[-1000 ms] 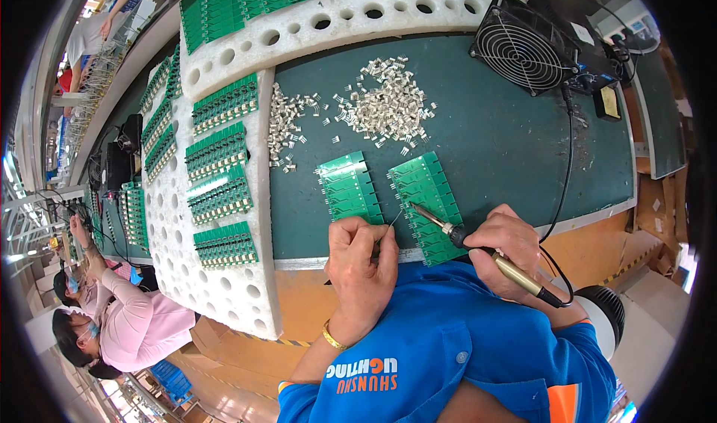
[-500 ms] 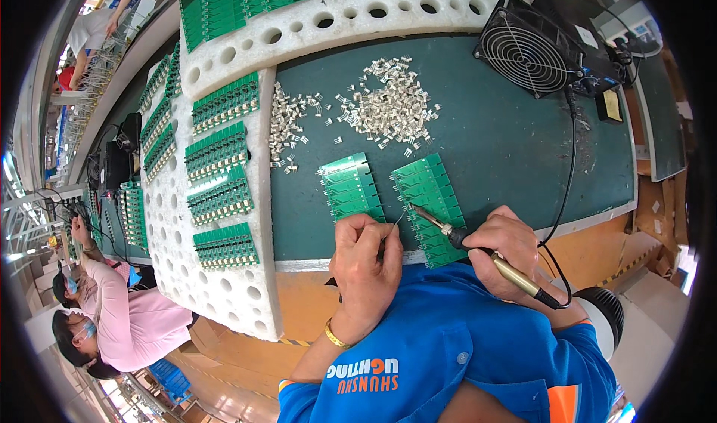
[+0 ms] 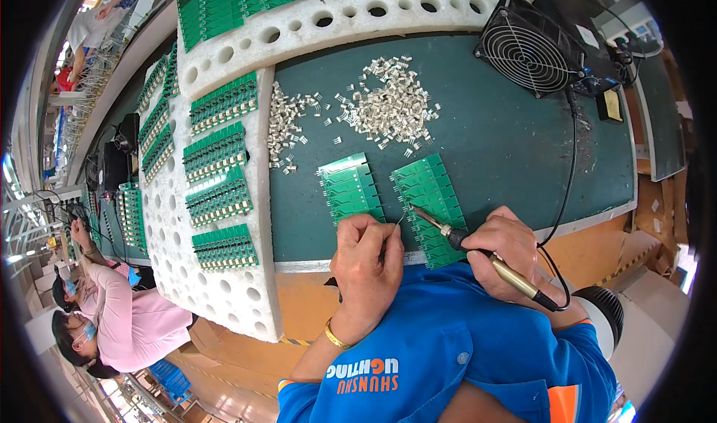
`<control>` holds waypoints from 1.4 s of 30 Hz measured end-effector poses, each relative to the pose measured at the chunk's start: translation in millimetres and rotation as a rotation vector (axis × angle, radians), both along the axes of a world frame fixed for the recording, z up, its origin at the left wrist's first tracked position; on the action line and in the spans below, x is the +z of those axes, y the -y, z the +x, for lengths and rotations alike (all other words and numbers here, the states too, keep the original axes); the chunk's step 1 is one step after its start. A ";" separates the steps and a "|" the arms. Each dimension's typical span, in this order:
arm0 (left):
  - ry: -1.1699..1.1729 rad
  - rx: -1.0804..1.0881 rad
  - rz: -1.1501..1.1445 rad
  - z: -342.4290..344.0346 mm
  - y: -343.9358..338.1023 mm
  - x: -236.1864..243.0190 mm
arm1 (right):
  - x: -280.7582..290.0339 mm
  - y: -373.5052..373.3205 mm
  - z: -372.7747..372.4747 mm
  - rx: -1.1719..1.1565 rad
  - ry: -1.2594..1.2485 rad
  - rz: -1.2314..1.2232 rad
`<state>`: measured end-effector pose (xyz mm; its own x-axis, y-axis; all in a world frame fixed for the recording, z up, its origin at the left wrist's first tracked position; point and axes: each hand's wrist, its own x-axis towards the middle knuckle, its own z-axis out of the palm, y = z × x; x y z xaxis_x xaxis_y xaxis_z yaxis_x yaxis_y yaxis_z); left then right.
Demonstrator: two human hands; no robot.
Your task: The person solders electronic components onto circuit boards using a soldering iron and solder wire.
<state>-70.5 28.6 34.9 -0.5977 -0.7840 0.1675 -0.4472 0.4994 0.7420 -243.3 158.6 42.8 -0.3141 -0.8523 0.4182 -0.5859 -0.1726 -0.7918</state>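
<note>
My right hand (image 3: 505, 252) is closed round a soldering iron (image 3: 515, 279). The iron's tip rests at the left edge of a green circuit board (image 3: 435, 191) that lies at the table's front edge. Pinched in my left hand (image 3: 366, 262) is a thin solder wire (image 3: 401, 220), whose end is close to the iron's tip. A second green circuit board (image 3: 349, 184) lies to the left, its lower end partly hidden by my left hand. Whether the solder touches the board is too small to tell.
Beyond the boards lies a pile of small white connectors (image 3: 392, 102), with a smaller heap (image 3: 284, 128) to its left. White foam trays (image 3: 261, 273) hold several boards at left and back. A black fan (image 3: 526, 49) stands back right; the iron's cable (image 3: 569, 176) runs beside it. Co-workers sit far left.
Almost nothing differs. Both hands, the iron and the solder wire stay at the same spot on the right board.
</note>
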 end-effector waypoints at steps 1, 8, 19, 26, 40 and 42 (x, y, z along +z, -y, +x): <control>-0.003 -0.003 -0.011 0.0 0.2 -0.3 | 0.2 0.0 0.0 0.001 -0.005 -0.004; -0.003 -0.006 -0.014 0.8 0.3 -0.3 | 0.2 0.1 -0.3 0.014 -0.018 0.006; 0.001 -0.007 -0.027 -0.1 0.8 -0.3 | -0.2 -0.5 0.7 -0.003 -0.029 0.007; -0.003 -0.007 -0.022 -1.4 1.5 -1.1 | -0.8 -0.2 0.4 0.003 -0.038 0.009; 0.006 -0.022 -0.019 -2.6 2.2 -2.9 | 0.7 -0.3 0.7 0.007 -0.044 0.009; 0.006 -0.020 -0.019 -2.4 2.0 -3.0 | 1.3 0.2 1.4 0.006 -0.042 0.007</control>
